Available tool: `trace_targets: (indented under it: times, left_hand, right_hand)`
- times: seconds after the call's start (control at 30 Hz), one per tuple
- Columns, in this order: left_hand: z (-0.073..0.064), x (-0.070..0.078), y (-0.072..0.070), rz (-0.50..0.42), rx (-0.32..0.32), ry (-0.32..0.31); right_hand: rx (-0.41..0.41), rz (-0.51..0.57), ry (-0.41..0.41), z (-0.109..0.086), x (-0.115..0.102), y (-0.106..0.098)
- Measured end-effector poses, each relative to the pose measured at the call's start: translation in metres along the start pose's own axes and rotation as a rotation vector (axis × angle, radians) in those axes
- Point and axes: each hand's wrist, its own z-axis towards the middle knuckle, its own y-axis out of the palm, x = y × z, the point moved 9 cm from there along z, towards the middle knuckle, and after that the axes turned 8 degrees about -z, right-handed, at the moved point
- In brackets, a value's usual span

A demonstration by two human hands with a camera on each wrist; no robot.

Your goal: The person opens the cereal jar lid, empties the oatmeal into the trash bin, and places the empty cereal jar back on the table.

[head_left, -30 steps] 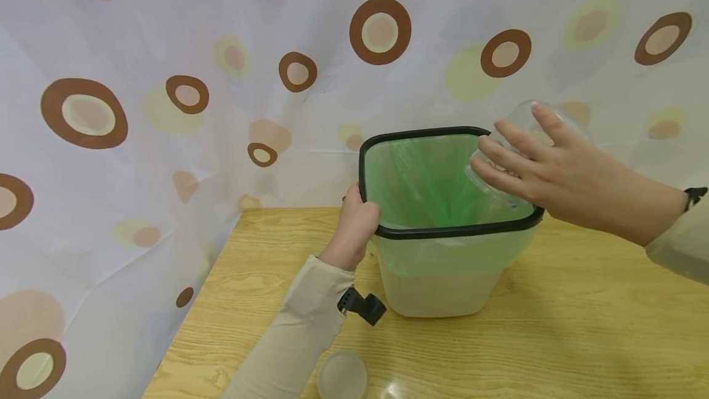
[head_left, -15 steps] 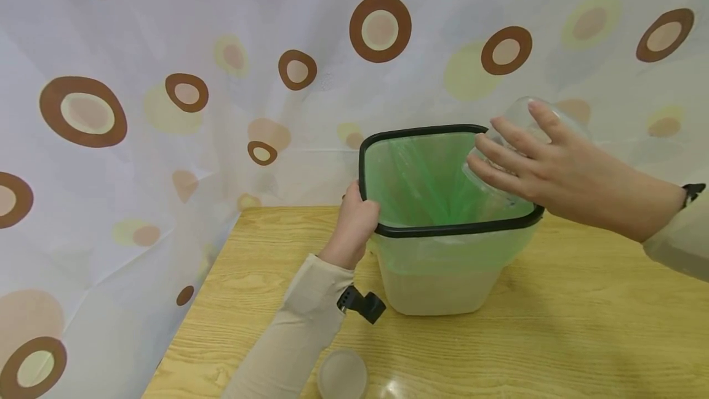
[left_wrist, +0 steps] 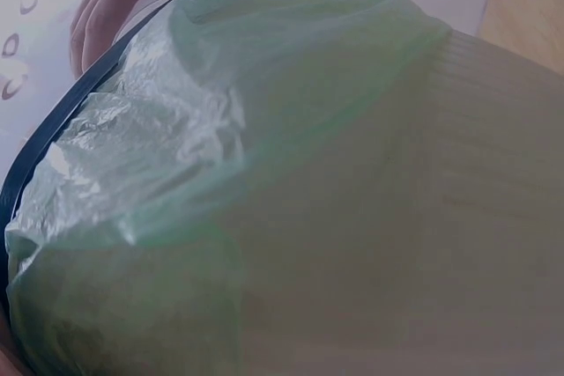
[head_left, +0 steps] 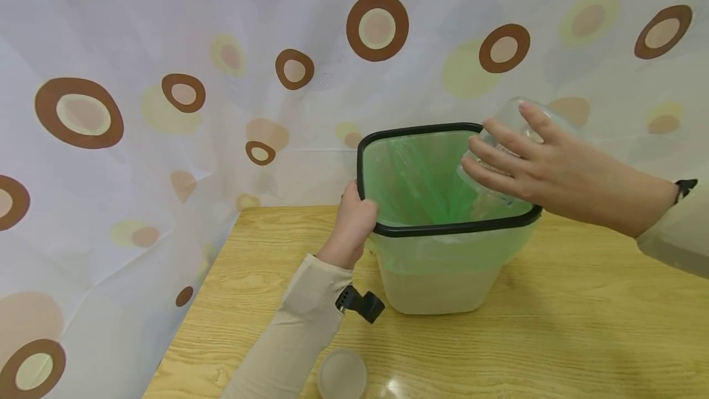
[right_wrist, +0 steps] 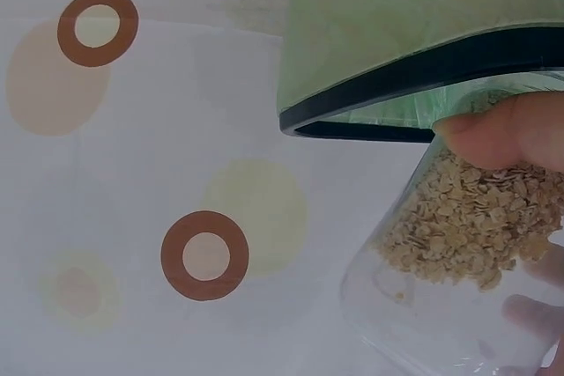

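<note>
My left hand grips the black rim of a pale trash bin, at its left side. A green bag lines the bin and folds over its outside. My right hand holds a clear plastic jar tipped over the bin's right side, its mouth toward the inside. Oat flakes lie in the jar toward its mouth, and a pale patch that looks like flakes shows in the bag below. In the right wrist view my thumb presses the jar's side.
A round whitish lid lies on the wooden table near its front edge, beside my left sleeve. Behind the bin hangs a white sheet printed with brown rings, which also covers the left side.
My right hand has shifted slightly left with the jar, further over the bin. A pale patch now shows in the bag under the jar's mouth. My left hand keeps its hold on the rim.
</note>
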Motion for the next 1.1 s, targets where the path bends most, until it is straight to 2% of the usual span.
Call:
trace_targets:
  times: [0.47, 0.8, 1.1]
  left_hand:
    - [-0.0006, 0.0007, 0.0006, 0.007, -0.001, 0.005]
    - [-0.0009, 0.0017, 0.0, 0.013, -0.001, 0.018]
    - [-0.0006, 0.0009, -0.0002, 0.016, 0.008, 0.012]
  right_hand:
    - [-0.01, -0.031, -0.026, -0.0014, -0.0005, -0.0002]
    - [0.014, -0.075, -0.054, -0.0018, -0.0021, -0.0009]
    - [0.002, -0.072, -0.063, -0.0024, -0.0015, -0.0006]
